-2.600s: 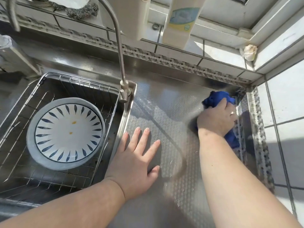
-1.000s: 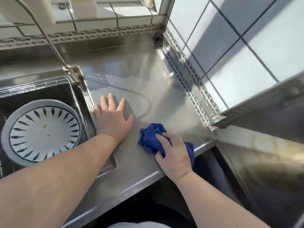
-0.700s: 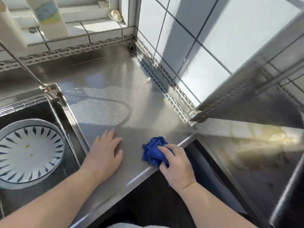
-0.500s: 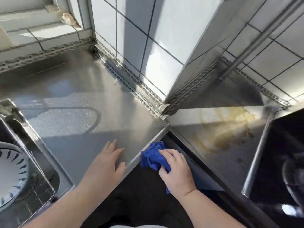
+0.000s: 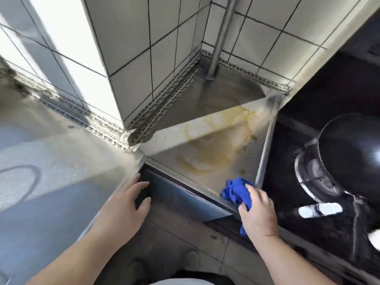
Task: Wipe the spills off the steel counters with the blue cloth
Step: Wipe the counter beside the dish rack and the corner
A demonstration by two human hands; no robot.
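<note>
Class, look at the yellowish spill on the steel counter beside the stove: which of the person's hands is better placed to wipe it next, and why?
The right hand: it already grips the blue cloth at the counter's near edge, just short of the yellowish spill. The left hand holds nothing and sits farther away.

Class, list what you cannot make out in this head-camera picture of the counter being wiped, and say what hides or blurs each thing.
- Blue cloth: its lower part is hidden under the right hand.
- Pan on the stove: cut off by the right edge and blurred.
- Left counter: motion blur hides any spills there.
- Yellow spill: glare washes out its far edge.
- Left hand: whether it touches the counter edge is unclear.
</note>
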